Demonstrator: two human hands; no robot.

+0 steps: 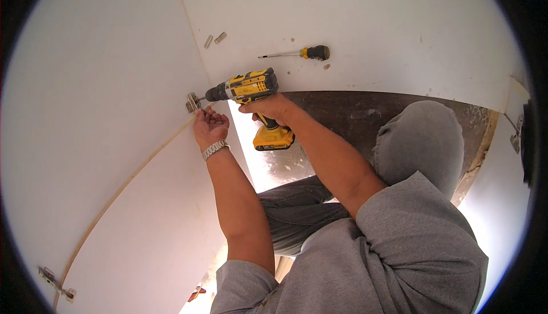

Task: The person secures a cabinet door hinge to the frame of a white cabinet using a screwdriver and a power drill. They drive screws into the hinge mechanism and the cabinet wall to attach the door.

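Observation:
My right hand (269, 110) is wrapped round the handle of a yellow and black cordless drill (251, 87). The drill points left, with its bit at a metal cabinet hinge (193, 103) on the white panel edge. Just below the bit, my left hand (211, 126) is turned palm up with its fingers curled in by the hinge. Whatever the fingertips pinch is too small to make out. Beyond the drill, a screwdriver (311, 53) with a black and yellow handle lies on the white board.
Two small metal pieces (214, 40) lie on the white board (365, 29), along with scattered chips. Another hinge (56, 282) is fixed on the door panel (142, 217) at lower left. On the right, a further hinge (516, 137) hangs by a side panel. My bent knee (422, 143) rises before a dark brown surface.

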